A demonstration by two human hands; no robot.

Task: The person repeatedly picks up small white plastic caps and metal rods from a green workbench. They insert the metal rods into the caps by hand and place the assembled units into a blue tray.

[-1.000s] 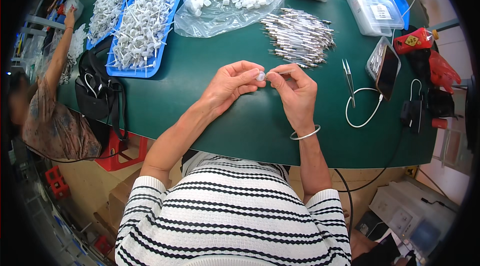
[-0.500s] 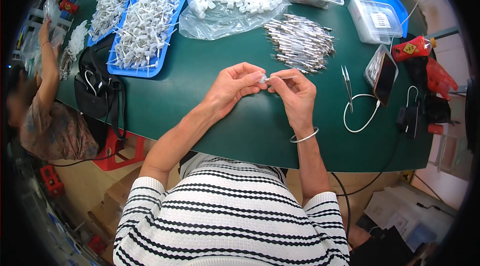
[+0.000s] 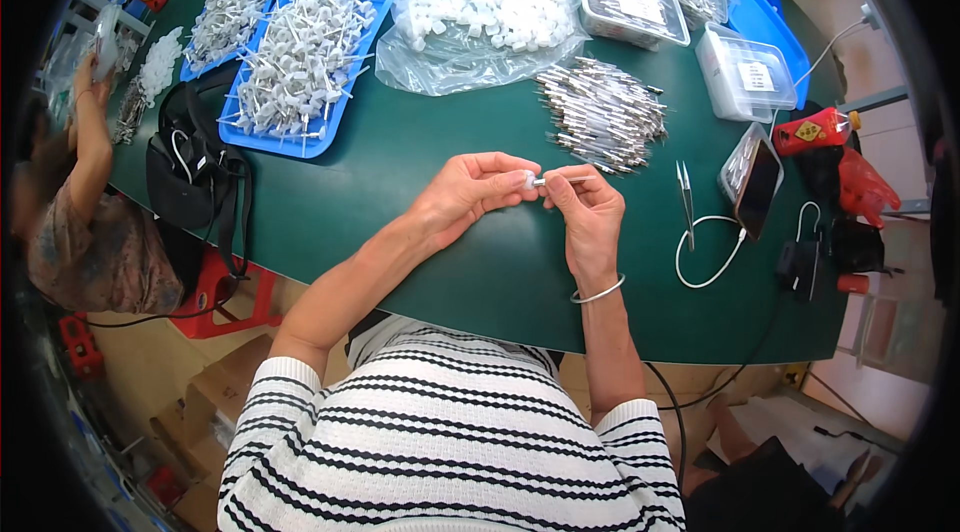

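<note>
Between the fingertips of my left hand [image 3: 475, 190] is a small white plastic cap [image 3: 529, 179]. My right hand [image 3: 588, 210] pinches a thin metal rod [image 3: 560, 180], whose left end meets the cap; how deep it sits inside I cannot tell. Both hands hover over the green table, close together. Beyond them lies a heap of similar slim metal rods [image 3: 604, 114]. A clear plastic bag [image 3: 440, 80] full of white caps spreads at the back. Capped rods [image 3: 300, 62] are piled in a blue tray [image 3: 268, 143] to the left.
Tweezers [image 3: 686, 202] and a phone [image 3: 760, 187] with a white cable lie on the right. Lidded clear boxes [image 3: 745, 77] and a red bottle [image 3: 815, 131] stand behind them. A black bag [image 3: 190, 182] rests at the left edge, beside another person [image 3: 95, 222].
The whole view has shifted slightly, so the table's things sit lower in it. My hands still hold the cap and rod together, and more of the rod's metal end shows between them.
</note>
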